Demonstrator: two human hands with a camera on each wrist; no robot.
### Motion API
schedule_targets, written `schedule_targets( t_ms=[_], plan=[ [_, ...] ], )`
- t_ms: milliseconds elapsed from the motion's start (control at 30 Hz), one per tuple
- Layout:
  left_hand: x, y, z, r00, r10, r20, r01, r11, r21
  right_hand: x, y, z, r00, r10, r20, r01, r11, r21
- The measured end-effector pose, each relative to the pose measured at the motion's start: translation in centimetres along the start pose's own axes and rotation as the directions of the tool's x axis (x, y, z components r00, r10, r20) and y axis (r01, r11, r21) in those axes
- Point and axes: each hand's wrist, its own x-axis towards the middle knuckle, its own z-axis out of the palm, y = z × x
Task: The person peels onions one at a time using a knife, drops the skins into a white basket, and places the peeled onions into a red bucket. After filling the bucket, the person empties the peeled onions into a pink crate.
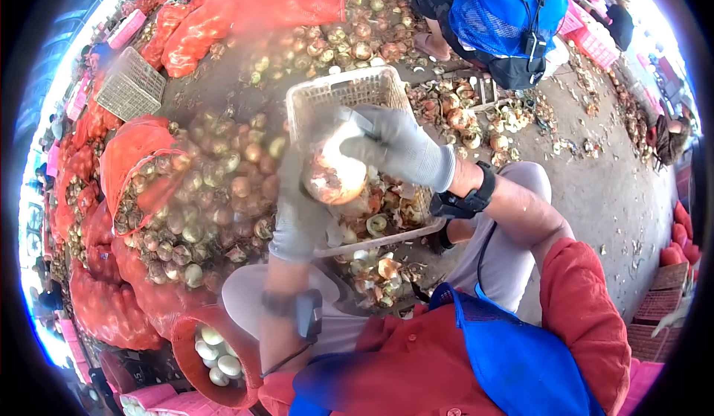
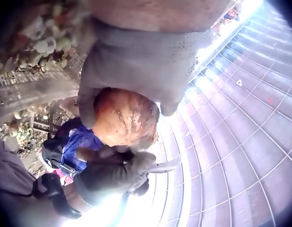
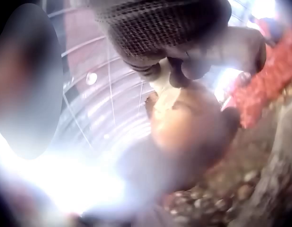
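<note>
A large onion with brown, partly torn skin is gripped in my gloved left hand, whose fingers wrap around it in the left wrist view. My gloved right hand works at the onion's top and holds a small knife, its blade sticking out past the glove in the left wrist view. Both hands are over a pale plastic crate with onion skins inside. In the right wrist view, a pale strip of peel lies between the right hand and the onion, which looks blurred there.
Left of the crate lies a heap of unpeeled onions beside red mesh sacks. A red bucket with several peeled onions stands by my left knee. Ahead sits another person in a blue vest. Peel scraps litter the floor.
</note>
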Motion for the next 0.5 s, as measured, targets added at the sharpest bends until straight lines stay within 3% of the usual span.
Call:
schedule_targets(
  t_ms=[33, 67, 100, 133, 167, 200, 233, 300, 333, 400, 433, 467, 500],
  plan=[
    [0.3, -0.3, -0.1, 0.996, -0.072, 0.053, 0.082, 0.973, -0.217, -0.1, -0.1, -0.4, 0.972, 0.231, 0.029, -0.232, 0.951, 0.204],
    [-0.5, 0.4, 0.1, 0.990, -0.129, -0.053, 0.119, 0.980, -0.158, -0.1, -0.2, -0.8, 0.894, 0.436, 0.106, -0.441, 0.811, 0.385],
    [-0.6, 0.9, 0.4, 0.990, -0.127, -0.057, 0.117, 0.980, -0.160, -0.1, -0.3, -1.0, 0.771, 0.598, 0.221, -0.610, 0.592, 0.527],
    [-0.4, 1.4, 0.6, 0.964, -0.235, -0.125, 0.160, 0.887, -0.433, -0.3, -0.2, -0.6, 0.773, 0.595, 0.220, -0.608, 0.595, 0.526],
    [0.0, 2.3, 0.9, 0.925, -0.347, -0.154, 0.161, 0.726, -0.668, -0.2, -0.5, 0.1, 0.828, 0.548, 0.124, -0.529, 0.687, 0.498],
    [0.6, 4.3, 1.3, 0.913, -0.389, -0.123, 0.259, 0.784, -0.564, -0.1, -1.0, 0.5, 0.872, 0.489, 0.026, -0.445, 0.770, 0.458],
    [0.4, 4.0, 1.3, 0.916, -0.383, -0.120, 0.256, 0.788, -0.560, -0.5, -1.6, 0.6, 0.884, 0.468, 0.006, -0.405, 0.759, 0.510],
    [-1.2, 1.7, 1.2, 0.995, 0.020, -0.093, -0.068, 0.841, -0.537, 0.1, -3.3, -0.6, 0.903, 0.408, 0.135, -0.411, 0.727, 0.550],
    [-1.0, 0.5, 1.0, 0.994, 0.059, -0.087, -0.099, 0.814, -0.572, 0.1, -3.6, -1.2, 0.902, 0.409, 0.137, -0.412, 0.725, 0.552],
    [-1.0, 1.4, 0.5, 0.999, 0.037, -0.004, -0.033, 0.821, -0.569, 0.4, -3.7, -2.9, 0.829, 0.443, 0.342, -0.558, 0.608, 0.564],
    [-0.9, 2.0, 0.4, 0.996, 0.014, 0.082, 0.035, 0.826, -0.563, 0.5, -3.7, -3.7, 0.829, 0.447, 0.337, -0.558, 0.613, 0.560],
    [-1.1, 3.7, 1.1, 0.997, 0.023, 0.073, 0.032, 0.744, -0.668, 0.6, -3.7, -4.4, 0.744, 0.549, 0.380, -0.647, 0.454, 0.612],
    [-1.4, 3.6, 1.4, 0.997, 0.025, 0.068, 0.027, 0.742, -0.670, 0.9, -3.6, -4.9, 0.645, 0.629, 0.435, -0.708, 0.278, 0.649]
  ],
)
